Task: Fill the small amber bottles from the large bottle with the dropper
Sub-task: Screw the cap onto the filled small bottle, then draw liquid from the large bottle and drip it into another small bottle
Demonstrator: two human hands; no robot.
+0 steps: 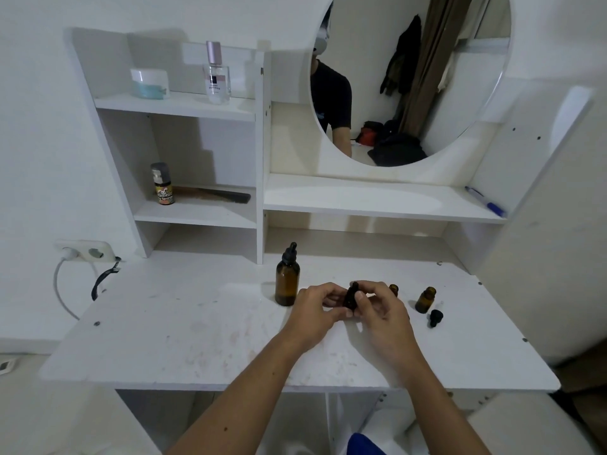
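We can read almost nothing here. The clear glass perfume bottle with the pink metallic cap (216,73), on the top shelf, carries a small dark square and a few lines of print below it, too small for us to make out. The small bottle with the grey cap and yellow-orange label (162,184), on the lower shelf, shows blurred lettering in which we cannot settle on a single word. On the amber glass bottles on the tabletop we find no legible label or number.

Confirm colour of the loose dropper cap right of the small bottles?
Black; the dropper cap shows best in the head view.
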